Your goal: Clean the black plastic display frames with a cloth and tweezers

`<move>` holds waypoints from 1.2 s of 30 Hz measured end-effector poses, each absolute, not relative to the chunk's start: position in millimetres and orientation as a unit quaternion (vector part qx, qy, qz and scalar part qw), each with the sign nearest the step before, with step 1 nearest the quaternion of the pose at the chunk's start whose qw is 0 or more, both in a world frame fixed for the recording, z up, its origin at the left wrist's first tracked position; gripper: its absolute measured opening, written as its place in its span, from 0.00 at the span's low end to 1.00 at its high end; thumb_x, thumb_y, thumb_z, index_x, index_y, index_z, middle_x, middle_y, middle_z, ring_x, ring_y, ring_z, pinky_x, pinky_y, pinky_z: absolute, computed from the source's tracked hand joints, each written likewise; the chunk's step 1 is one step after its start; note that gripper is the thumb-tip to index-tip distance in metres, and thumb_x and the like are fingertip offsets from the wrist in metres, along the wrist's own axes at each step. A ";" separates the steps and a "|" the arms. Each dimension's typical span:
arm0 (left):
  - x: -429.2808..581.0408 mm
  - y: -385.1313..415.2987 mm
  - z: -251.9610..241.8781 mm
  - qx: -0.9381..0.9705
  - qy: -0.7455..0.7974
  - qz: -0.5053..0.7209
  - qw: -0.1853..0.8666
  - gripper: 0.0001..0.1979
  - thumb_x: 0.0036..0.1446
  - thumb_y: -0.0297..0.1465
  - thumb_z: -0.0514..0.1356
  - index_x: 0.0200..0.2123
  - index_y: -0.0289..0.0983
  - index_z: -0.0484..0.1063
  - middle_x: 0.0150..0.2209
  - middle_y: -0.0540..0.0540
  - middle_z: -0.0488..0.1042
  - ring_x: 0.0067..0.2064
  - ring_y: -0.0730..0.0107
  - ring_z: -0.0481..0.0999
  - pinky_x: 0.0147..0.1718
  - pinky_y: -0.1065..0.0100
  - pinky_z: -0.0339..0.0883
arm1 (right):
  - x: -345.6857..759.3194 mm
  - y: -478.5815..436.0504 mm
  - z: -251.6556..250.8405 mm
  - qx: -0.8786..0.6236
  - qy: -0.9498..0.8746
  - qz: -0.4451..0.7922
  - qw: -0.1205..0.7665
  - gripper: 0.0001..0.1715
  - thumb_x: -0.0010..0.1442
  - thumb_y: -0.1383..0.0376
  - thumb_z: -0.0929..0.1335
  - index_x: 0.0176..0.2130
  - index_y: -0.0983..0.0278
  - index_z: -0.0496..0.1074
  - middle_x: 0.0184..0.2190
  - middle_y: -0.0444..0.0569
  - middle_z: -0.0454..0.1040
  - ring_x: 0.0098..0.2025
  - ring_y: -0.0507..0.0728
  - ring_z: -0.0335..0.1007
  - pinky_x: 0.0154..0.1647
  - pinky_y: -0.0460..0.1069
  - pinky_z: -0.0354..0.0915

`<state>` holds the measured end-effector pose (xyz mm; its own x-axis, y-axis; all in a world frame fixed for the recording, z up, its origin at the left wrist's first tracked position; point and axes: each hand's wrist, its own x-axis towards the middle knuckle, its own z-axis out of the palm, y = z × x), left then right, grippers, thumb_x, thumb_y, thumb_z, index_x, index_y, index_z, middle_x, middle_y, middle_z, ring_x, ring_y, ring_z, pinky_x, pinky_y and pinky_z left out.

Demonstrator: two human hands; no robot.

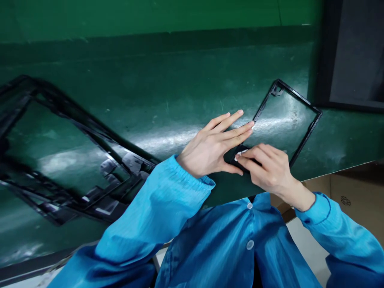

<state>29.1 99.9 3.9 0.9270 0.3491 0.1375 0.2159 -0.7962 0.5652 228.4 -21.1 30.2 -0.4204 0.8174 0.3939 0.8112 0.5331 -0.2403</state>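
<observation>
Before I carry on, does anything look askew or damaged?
The frames on the left overlap at uneven angles, so they look untidy. No spill or break shows; the left hand covers part of the single frame.

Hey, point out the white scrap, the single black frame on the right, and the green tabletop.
White scrap [240, 154]: head view, on its visible middle.
Black frame [306, 138]: head view, on its right-hand rail.
Green tabletop [180, 92]: head view, on a bare middle patch.

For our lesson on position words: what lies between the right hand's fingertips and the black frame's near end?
The head view shows a small white wad between the right hand and the black frame.
</observation>
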 end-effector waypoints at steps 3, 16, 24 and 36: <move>28.1 99.8 2.3 0.942 0.139 0.133 0.276 0.58 0.55 0.54 0.76 0.79 0.37 0.58 0.76 0.38 0.63 0.82 0.42 0.52 0.80 0.43 0.50 | 237.0 -9.9 27.3 -0.510 -0.825 -0.023 0.243 0.10 0.74 0.74 0.70 0.39 0.66 0.79 0.35 0.49 0.81 0.35 0.56 0.70 0.33 0.53 0.68; 25.9 94.9 4.7 0.953 0.137 0.159 0.219 0.58 0.55 0.62 0.69 0.76 0.31 0.62 0.75 0.39 0.66 0.81 0.45 0.56 0.79 0.48 0.54 | 248.9 -12.3 28.4 -0.632 -0.685 -0.012 0.362 0.12 0.68 0.77 0.75 0.47 0.62 0.80 0.38 0.48 0.80 0.38 0.55 0.80 0.38 0.51 0.77; 23.9 94.3 11.8 0.954 0.145 0.144 0.221 0.56 0.56 0.62 0.69 0.75 0.31 0.63 0.74 0.40 0.67 0.81 0.45 0.56 0.80 0.50 0.52 | 247.4 -11.8 37.6 -0.660 -0.642 -0.022 0.390 0.18 0.65 0.78 0.77 0.48 0.58 0.82 0.39 0.49 0.81 0.36 0.57 0.77 0.33 0.54 0.74; 23.8 99.9 3.5 0.950 0.131 0.156 0.235 0.54 0.60 0.62 0.65 0.79 0.36 0.59 0.75 0.39 0.66 0.81 0.45 0.56 0.79 0.46 0.54 | 229.2 -32.3 39.4 -0.616 -0.727 0.098 0.287 0.10 0.73 0.77 0.70 0.46 0.66 0.81 0.40 0.52 0.80 0.39 0.55 0.76 0.36 0.52 0.74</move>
